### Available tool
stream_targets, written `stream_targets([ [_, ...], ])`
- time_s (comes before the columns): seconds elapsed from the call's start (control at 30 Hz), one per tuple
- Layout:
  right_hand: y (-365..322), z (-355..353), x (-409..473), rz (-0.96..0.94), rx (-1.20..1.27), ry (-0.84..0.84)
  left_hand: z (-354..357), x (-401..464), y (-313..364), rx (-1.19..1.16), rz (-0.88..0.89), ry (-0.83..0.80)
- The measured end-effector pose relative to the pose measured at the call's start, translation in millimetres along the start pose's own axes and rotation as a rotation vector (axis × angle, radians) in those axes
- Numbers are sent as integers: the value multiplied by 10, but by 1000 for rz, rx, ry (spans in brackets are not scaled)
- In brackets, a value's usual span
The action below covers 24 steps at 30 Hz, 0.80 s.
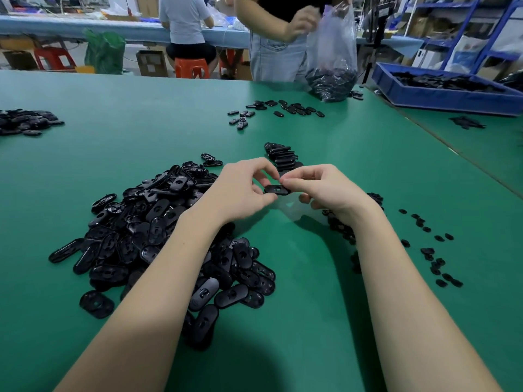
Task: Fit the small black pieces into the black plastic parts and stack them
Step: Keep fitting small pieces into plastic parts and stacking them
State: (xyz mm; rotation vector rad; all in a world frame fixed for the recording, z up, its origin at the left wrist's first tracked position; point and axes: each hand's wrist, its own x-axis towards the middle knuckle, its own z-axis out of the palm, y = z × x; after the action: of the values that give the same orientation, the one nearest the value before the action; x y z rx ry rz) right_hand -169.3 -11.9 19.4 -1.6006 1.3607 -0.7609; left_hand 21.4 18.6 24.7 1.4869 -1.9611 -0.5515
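Observation:
A black oval plastic part [276,189] is held just above the green table between both hands. My left hand [243,188] pinches its left end. The fingertips of my right hand [319,188] press on its right end; whether a small piece is under them I cannot tell. A big heap of the same oval parts [158,236] lies under my left forearm. Small black pieces [433,250] are scattered to the right of my right wrist. A leaning stack of parts [281,157] stands just behind my hands.
A person across the table holds a clear bag of black parts [332,77]. More parts lie loose in front of it [271,110] and at the far left [25,121]. A blue bin of parts [447,87] sits far right. The green table [141,114] spreads all around.

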Motion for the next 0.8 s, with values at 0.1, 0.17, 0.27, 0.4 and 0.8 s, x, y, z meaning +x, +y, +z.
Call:
stream_targets([
  [0.1, -61, -78, -18, -17, -149, 1, 31, 13, -2, 83, 22, 2],
  [0.17, -98, -177, -28, -15, -288, 52, 48, 16, -11, 103, 17, 7],
  [0.27, -79, -341, -56, 49, -538, 124, 66, 17, -25, 107, 17, 19],
  [0.4, -56, -397, -124, 207, -717, 89, 74, 26, -39, 108, 13, 30],
  [0.8, -83, -345, -130, 199, -618, 132, 97, 31, -58, 109, 7, 35],
])
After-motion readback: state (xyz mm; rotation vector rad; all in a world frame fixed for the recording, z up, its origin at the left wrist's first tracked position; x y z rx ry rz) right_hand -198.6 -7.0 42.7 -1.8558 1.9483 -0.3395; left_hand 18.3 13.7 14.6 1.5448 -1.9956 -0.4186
